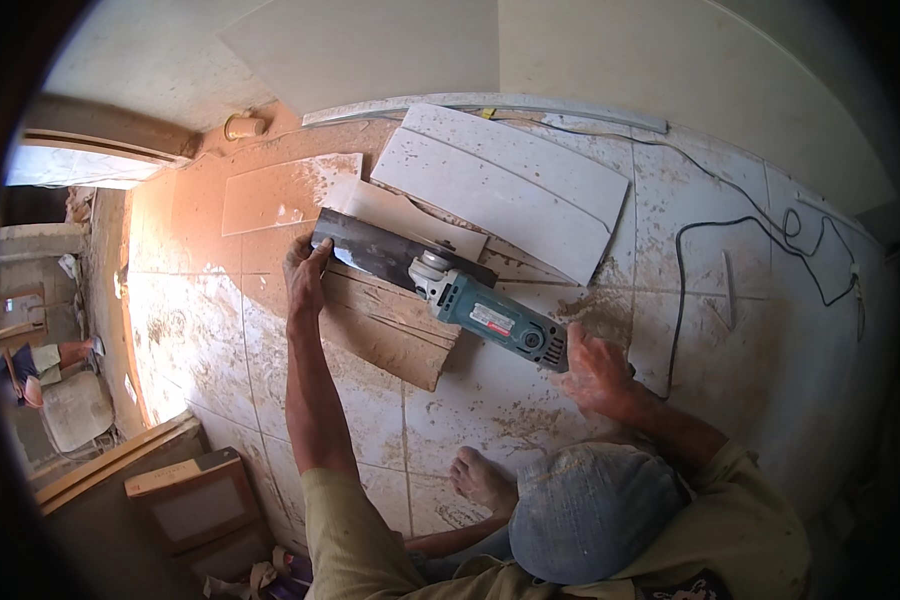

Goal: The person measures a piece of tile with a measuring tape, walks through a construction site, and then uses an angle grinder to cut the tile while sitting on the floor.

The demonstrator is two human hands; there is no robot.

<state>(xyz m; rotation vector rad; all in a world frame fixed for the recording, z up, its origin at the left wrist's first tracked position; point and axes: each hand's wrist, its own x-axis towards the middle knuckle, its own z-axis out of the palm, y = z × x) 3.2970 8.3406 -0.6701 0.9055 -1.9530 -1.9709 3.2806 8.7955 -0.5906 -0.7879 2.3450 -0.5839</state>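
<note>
My right hand (pixel 598 370) is wrapped round the rear of a teal angle grinder (pixel 500 322). The grinder's metal head sits over the right part of a dark, glossy strip (pixel 365 247), apparently tile. Its disc cannot be clearly made out. Out to the left, my left hand (pixel 307 272) grips the far-left end of that strip, thumb on top and fingers at the edge. Beneath the strip lies a dusty brown slab (pixel 395 335) with ragged layers. A pale cut piece (pixel 410 218) lies just behind it.
Large white tile pieces (pixel 510 185) lie stacked behind the grinder; a dusty flat piece (pixel 270 197) is at left. A black cord (pixel 682 290) loops across the dusty tiled floor at right. My bare foot (pixel 482 480) is close by. Cardboard boxes (pixel 192 500) stand lower left.
</note>
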